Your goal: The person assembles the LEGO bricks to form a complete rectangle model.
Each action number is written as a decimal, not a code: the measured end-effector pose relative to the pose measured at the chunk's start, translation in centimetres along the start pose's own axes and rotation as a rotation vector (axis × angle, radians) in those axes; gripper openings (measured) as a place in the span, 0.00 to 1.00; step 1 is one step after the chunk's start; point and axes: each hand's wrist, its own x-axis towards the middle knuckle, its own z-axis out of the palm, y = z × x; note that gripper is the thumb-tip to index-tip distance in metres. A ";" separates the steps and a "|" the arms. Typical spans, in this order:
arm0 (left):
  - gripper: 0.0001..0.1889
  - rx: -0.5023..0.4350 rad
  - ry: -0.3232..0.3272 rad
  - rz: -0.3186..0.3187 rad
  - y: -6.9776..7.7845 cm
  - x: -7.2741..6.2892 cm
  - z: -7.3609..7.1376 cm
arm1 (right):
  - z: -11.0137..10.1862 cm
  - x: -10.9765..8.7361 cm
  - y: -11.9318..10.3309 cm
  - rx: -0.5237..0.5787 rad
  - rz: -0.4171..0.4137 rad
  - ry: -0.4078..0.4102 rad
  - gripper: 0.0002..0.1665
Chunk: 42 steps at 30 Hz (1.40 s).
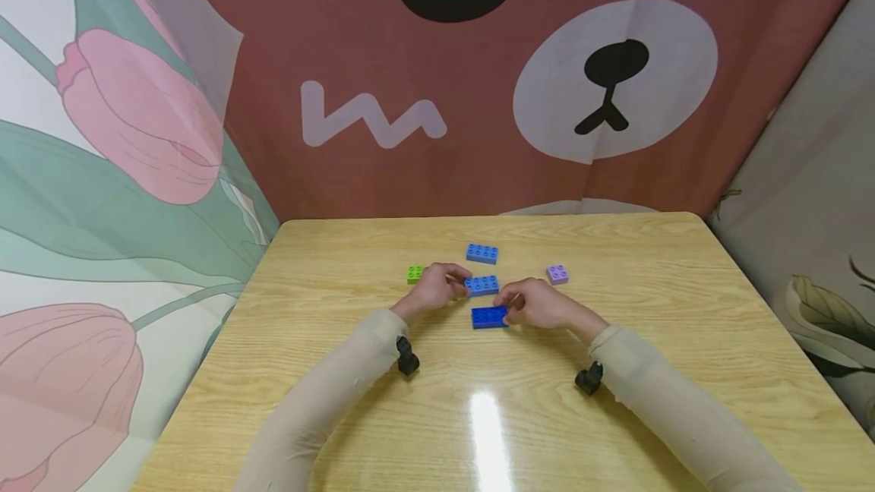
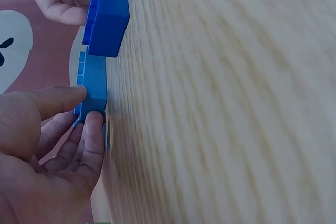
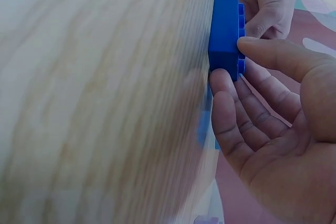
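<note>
Three blue toy building bricks lie one behind another on the wooden table. With thumb and fingers my left hand point(image 1: 436, 288) pinches the left end of the middle, lighter blue brick point(image 1: 484, 285). My right hand point(image 1: 541, 304) pinches the right end of the nearest, dark blue brick point(image 1: 487, 317). In the left wrist view the dark blue brick point(image 2: 109, 17) stands in front of the lighter one point(image 2: 95, 77), studs facing up from the table. The right wrist view shows my thumb on the top edge of the dark blue brick point(image 3: 224, 30), fingers at its end.
Behind the held bricks lies a third blue brick point(image 1: 482, 253). A small green brick point(image 1: 414, 274) sits left, partly covered by my left hand. Off to the right is a small purple brick point(image 1: 557, 274). A printed curtain point(image 1: 410, 181) hangs along the table's far edge.
</note>
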 end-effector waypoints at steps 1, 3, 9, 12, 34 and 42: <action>0.13 -0.002 -0.002 0.002 -0.1 0.0 0.0 | -0.1 0.0 0.1 0.003 0.000 0.000 0.15; 0.14 -0.005 -0.005 0.005 -0.2 -0.1 -0.1 | -0.2 0.0 0.2 0.005 -0.001 0.003 0.16; 0.14 -0.002 -0.012 0.012 -0.4 -0.2 -0.6 | -0.4 0.1 0.6 0.021 0.023 0.013 0.16; 0.14 0.006 -0.012 0.019 -0.6 -0.3 -0.8 | -0.5 0.1 0.7 0.016 0.032 0.013 0.17; 0.14 -0.014 -0.013 0.011 -1.2 -0.8 -1.6 | -2.2 0.0 2.1 0.014 0.068 0.061 0.19; 0.14 -0.005 -0.021 0.017 -1.2 -1.0 -1.7 | -2.6 0.1 2.4 -0.017 0.079 0.082 0.20</action>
